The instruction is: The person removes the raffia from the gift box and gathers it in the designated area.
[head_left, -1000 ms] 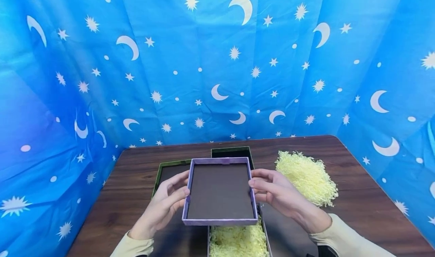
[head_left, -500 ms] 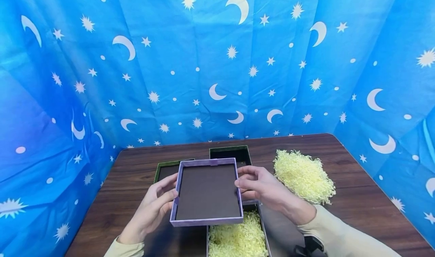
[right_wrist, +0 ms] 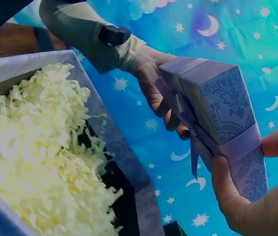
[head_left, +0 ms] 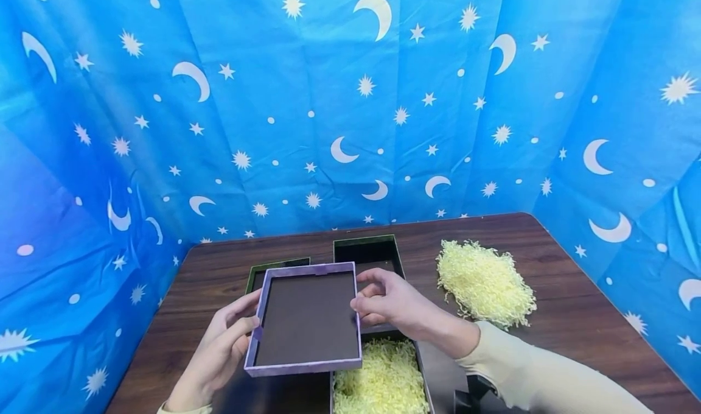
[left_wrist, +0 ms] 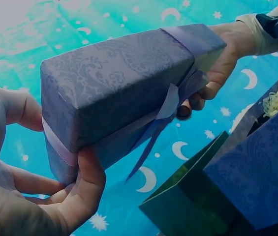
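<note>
Both hands hold a purple patterned box lid [head_left: 306, 319] in the air, its dark brown inside facing the head camera. My left hand [head_left: 221, 344] grips the left side, thumb at the rim. On the right side, my right hand [head_left: 400, 307] pinches the edge between thumb and fingers. The wrist views show the lid's outer face with a lilac ribbon and bow [left_wrist: 168, 103]. Below and to the right of the lid stands a purple box [left_wrist: 257, 172] filled with pale yellow shredded paper [head_left: 381, 374]; the lid overlaps its left side in the head view.
An open green box [head_left: 367, 257] stands behind the purple one. A green-rimmed lid [head_left: 274, 271] lies to its left, partly hidden by the purple lid. A loose heap of yellow shredded paper [head_left: 484, 283] sits on the wooden table [head_left: 569, 335] at right. Blue star-printed cloth [head_left: 328, 97] surrounds the table.
The purple lid and both hands have moved left, tilting slightly. More of the paper-filled box and the green box behind shows now. The grip of both hands stays the same.
</note>
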A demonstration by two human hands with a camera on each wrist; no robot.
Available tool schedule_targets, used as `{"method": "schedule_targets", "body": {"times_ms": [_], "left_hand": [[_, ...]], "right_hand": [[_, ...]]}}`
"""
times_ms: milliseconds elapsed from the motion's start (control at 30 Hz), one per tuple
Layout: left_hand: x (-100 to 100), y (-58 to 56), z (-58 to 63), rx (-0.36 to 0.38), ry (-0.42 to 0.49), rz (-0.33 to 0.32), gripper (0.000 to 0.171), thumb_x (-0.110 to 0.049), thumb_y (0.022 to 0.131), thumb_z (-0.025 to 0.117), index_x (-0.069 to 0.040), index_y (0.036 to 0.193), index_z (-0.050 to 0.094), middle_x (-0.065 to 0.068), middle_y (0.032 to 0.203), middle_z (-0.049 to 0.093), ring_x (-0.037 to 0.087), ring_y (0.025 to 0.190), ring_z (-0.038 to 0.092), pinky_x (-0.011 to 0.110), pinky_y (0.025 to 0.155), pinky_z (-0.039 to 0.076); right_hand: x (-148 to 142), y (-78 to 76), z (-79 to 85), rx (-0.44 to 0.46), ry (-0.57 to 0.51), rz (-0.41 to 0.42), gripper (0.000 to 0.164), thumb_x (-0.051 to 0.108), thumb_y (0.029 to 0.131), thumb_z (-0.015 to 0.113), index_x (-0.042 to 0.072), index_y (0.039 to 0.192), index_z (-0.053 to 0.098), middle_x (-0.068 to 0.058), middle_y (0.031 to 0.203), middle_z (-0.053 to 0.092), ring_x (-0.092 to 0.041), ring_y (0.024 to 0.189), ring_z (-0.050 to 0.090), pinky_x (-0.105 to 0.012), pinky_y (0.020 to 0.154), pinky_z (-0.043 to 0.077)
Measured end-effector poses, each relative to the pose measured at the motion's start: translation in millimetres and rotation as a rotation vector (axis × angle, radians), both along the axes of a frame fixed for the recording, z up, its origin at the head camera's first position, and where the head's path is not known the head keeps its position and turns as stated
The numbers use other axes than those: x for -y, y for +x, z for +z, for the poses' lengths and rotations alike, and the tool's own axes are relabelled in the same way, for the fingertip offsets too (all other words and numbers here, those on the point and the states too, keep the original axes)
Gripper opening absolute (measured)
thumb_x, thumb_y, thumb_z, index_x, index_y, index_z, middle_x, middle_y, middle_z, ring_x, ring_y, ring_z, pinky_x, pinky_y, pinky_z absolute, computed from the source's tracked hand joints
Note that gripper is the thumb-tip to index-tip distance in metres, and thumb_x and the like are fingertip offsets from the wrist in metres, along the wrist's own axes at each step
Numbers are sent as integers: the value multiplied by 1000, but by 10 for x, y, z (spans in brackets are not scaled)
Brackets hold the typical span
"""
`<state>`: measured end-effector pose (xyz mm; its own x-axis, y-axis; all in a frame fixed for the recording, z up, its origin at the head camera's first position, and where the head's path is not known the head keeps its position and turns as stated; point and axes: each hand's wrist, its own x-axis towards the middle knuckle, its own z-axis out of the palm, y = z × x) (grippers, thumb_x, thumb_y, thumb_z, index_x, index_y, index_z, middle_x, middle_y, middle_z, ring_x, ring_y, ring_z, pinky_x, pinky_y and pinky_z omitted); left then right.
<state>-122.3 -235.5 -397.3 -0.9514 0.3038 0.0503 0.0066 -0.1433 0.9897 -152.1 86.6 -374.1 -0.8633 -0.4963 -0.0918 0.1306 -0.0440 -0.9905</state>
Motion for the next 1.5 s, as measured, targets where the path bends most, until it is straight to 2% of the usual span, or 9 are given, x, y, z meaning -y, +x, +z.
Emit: {"method": "schedule_targets", "body": {"times_ms": [233, 400, 500, 733, 867, 1133, 1267, 1333, 1500], "left_hand": [[116, 55, -37, -2, 6, -12, 51, 0, 96, 44, 10, 145, 32, 7, 124, 57, 18, 103, 64, 40, 81, 58], [225, 80, -72, 8, 0, -7, 47, 0, 97, 42, 6, 144, 37, 7, 124, 56, 18, 102, 65, 39, 81, 58], [302, 94, -95, 16, 11, -36, 44, 0, 98, 41, 0, 142, 41, 6, 125, 57, 18, 104, 65, 39, 82, 58], [462, 147, -148, 33, 32, -87, 44, 1, 100, 39, -10, 142, 46, 7, 127, 59, 19, 105, 65, 38, 84, 58], [507, 182, -164, 75, 26, -79, 43, 1, 100, 39, -11, 141, 46, 9, 124, 60, 22, 105, 66, 39, 85, 57], [615, 228, -207, 151, 68, -126, 44, -1, 101, 37, -15, 142, 46, 6, 127, 62, 24, 112, 64, 44, 89, 55], [670, 247, -243, 191, 63, -128, 44, -3, 102, 36, -10, 146, 37, 6, 127, 63, 27, 111, 65, 46, 89, 55], [699, 255, -257, 201, 51, -127, 44, -4, 102, 36, -11, 146, 37, 7, 126, 64, 27, 109, 66, 46, 89, 55], [781, 274, -286, 240, 51, -155, 43, -5, 102, 36, -29, 133, 52, 5, 122, 67, 27, 107, 67, 46, 88, 55]], "right_hand": [[129, 4, 25, -11, 57, 14, 65, 6, 86, 65, -14, 138, 33, -16, 98, 60, -17, 80, 66, -37, 81, 59], [224, 18, 23, 16, 29, 49, 66, 3, 85, 64, -15, 139, 29, -15, 96, 59, -17, 79, 65, -38, 81, 59], [278, 31, 9, 35, 10, 65, 67, 1, 85, 63, -16, 140, 28, -15, 95, 59, -18, 78, 65, -39, 81, 59], [397, 65, -42, 17, 46, 97, 68, 1, 86, 64, -16, 141, 28, -16, 95, 61, -20, 75, 69, -40, 79, 59], [454, 67, -67, 19, 69, 107, 70, 2, 85, 64, -16, 142, 28, -16, 95, 61, -19, 75, 68, -39, 78, 59], [589, 66, -117, 36, 67, 102, 69, -2, 82, 64, -17, 140, 30, -12, 86, 63, -17, 69, 68, -38, 76, 60], [652, 82, -160, 43, 69, 82, 68, -4, 81, 64, -18, 139, 32, -12, 84, 62, -17, 66, 68, -37, 73, 60], [682, 89, -179, 50, 75, 77, 67, -5, 81, 64, -17, 139, 33, -12, 85, 62, -18, 66, 69, -37, 72, 60], [763, 104, -207, 51, 122, 66, 67, -6, 80, 66, -17, 139, 35, -12, 83, 63, -21, 66, 70, -35, 72, 60]]}}
